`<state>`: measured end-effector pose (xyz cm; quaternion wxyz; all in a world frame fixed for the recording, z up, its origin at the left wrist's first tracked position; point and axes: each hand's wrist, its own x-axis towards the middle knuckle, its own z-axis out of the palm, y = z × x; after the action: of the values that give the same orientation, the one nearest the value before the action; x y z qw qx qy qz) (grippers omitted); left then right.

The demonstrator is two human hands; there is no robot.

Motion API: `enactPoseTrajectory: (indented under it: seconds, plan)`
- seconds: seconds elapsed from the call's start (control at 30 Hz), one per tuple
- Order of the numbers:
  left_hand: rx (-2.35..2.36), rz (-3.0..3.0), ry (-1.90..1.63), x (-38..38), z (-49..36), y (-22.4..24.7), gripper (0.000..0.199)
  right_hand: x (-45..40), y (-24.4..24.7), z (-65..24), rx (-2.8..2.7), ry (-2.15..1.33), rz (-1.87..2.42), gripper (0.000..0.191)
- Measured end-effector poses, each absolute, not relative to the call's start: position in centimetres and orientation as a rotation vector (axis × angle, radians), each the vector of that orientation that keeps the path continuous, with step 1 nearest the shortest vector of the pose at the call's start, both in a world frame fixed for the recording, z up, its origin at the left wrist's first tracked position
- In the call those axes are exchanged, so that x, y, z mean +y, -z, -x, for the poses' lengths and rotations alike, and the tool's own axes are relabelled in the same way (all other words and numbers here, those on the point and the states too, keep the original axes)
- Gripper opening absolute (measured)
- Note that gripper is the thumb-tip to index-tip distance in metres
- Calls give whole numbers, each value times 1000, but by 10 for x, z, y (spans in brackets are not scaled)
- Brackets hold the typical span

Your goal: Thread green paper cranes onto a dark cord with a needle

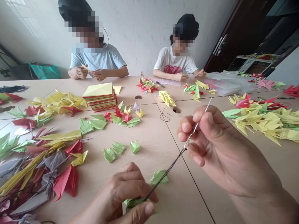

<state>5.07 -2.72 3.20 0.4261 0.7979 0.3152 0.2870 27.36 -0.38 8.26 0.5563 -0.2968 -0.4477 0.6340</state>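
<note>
Between the thumb and fingers of my right hand (pixel 217 140) is a twisted wire needle (pixel 194 130), its straight tip pointing up. Black thread (pixel 171 167) runs taut from the needle's looped end down to my left hand (pixel 130 196). That hand is closed around a green folded paper piece (pixel 133 203), mostly hidden by the fingers, with the thread coming out past the fingertips. Just beyond the left hand, another green folded paper piece (pixel 159 177) lies behind the thread. Several more green pieces (pixel 119 147) sit farther off on the table.
A stack of coloured paper (pixel 100 98) stands mid-table. Piles of paper cranes lie left (pixel 46 168) and right (pixel 263 121). The table (pixel 149 146) has seams and a round hole (pixel 177 110). Two people (pixel 98 62) sit across, handling paper; plastic bags (pixel 230 82) lie at back right.
</note>
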Motion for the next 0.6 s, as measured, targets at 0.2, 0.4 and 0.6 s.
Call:
enactPoseTrajectory:
  seconds: [0.2, 0.4, 0.6]
  plan:
    - [749, -1987, -703, -26, -56, -39, 16, -4, -81, -272, -1025, -1572, 743, 15]
    - [887, -1757, -689, -33, -58, -37, 6, -5, -82, -269, -1014, -1590, 744, 16]
    - [1043, -1765, -768, -32, -63, -28, 18, -10, -80, -263, -1007, -1699, 695, 15]
